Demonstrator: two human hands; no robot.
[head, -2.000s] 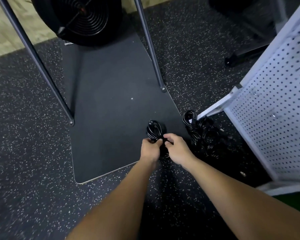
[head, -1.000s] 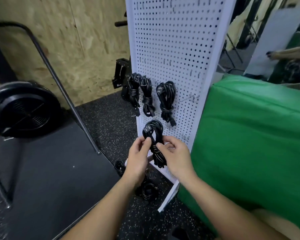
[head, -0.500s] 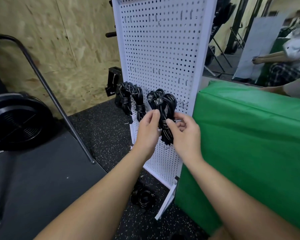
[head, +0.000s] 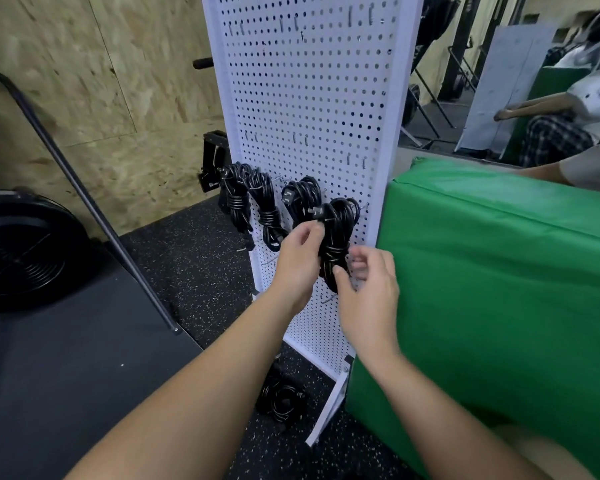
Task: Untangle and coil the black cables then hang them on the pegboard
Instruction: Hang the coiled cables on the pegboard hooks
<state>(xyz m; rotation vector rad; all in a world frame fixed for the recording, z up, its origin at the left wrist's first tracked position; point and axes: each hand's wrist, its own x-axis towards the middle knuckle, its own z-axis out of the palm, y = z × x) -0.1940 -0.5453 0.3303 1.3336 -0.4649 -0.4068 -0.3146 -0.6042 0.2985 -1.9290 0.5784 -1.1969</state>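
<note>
Coiled black cable bundle [head: 338, 237] pinched by left hand [head: 300, 259] at white perforated pegboard [head: 309, 98]; right hand [head: 369, 289] grip loosely curled, holding nothing (cable could slip off if hook missed).

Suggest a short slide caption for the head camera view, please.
Both hands settle a fourth coiled black cable onto a hook of the white pegboard, beside three hung coils.
</note>
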